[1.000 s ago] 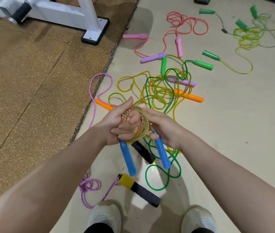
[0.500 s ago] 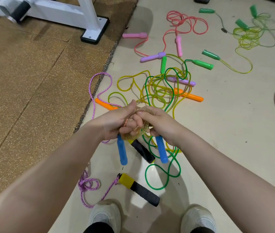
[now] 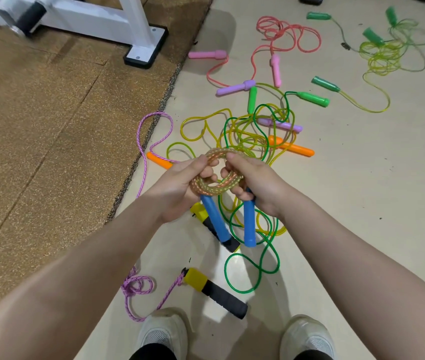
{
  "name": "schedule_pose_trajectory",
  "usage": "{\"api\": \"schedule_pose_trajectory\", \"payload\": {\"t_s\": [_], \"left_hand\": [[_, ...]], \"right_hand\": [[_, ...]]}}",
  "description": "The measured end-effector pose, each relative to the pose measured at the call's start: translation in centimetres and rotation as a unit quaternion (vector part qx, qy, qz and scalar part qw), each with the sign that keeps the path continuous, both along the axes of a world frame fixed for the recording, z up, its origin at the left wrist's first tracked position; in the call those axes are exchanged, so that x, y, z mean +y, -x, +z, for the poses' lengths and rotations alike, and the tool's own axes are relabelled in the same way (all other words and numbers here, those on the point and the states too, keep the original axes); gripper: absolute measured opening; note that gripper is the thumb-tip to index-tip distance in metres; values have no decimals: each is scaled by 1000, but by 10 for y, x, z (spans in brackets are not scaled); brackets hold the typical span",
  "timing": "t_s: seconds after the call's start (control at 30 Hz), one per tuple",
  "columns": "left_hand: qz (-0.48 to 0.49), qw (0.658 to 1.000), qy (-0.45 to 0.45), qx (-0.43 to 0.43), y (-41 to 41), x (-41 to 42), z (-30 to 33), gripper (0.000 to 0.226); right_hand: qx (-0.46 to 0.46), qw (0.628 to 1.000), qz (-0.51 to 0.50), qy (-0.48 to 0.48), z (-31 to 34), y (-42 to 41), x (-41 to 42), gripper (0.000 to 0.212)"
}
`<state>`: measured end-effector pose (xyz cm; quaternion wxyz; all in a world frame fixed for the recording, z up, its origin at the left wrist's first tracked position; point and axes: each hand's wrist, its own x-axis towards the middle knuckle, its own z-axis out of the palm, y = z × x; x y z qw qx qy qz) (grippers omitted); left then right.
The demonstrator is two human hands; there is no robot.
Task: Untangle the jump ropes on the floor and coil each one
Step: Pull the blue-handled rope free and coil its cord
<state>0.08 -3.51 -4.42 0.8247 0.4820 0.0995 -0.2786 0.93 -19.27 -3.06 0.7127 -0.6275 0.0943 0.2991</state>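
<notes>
Left hand [image 3: 177, 185] and right hand [image 3: 255, 183] both grip the coiled orange-and-yellow braided jump rope [image 3: 215, 175], held above the floor [image 3: 362, 203] – a slackened grip could let the loops spring apart, blue plastic handles [image 3: 215, 222] dragging them down.

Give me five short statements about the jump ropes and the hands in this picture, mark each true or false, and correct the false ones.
1. Both hands, left hand and right hand, hold the coiled rope. True.
2. The coiled rope's blue handles point up toward the ceiling. False: they hang down below the hands.
3. The pink rope lies on the brown mat. False: it lies on the pale floor.
4. The green rope lies loose on the floor. True.
5. The yellow-and-black handle near the shoes is in the right hand. False: it lies on the floor.
</notes>
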Motion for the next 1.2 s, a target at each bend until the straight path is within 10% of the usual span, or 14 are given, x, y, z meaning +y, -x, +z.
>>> {"api": "schedule_pose_trajectory", "payload": {"t_s": [0.5, 0.6, 0.73, 0.9, 1.07, 1.2], "left_hand": [[57, 987, -143, 47, -5, 1, -12, 26], [33, 980, -193, 37, -4, 8, -18, 24], [-8, 972, -232, 23, -4, 12, -23, 22], [-50, 964, -262, -5, -2, 12, -21, 19], [-99, 963, -252, -17, 4, 10, -24, 21], [-103, 957, -270, -3, 3, 12, -24, 29]], "right_hand": [[117, 980, 12, -160, -34, 21, -21, 18], [49, 988, 149, 6, -32, 17, -30, 20], [-94, 895, 344, 267, -22, 5, -36, 24], [-9, 996, 70, 63, 11, -12, -30, 24], [112, 969, -149, -164, 19, -14, -16, 12], [-11, 987, -144, -73, 2, -1, -5, 14]]}}
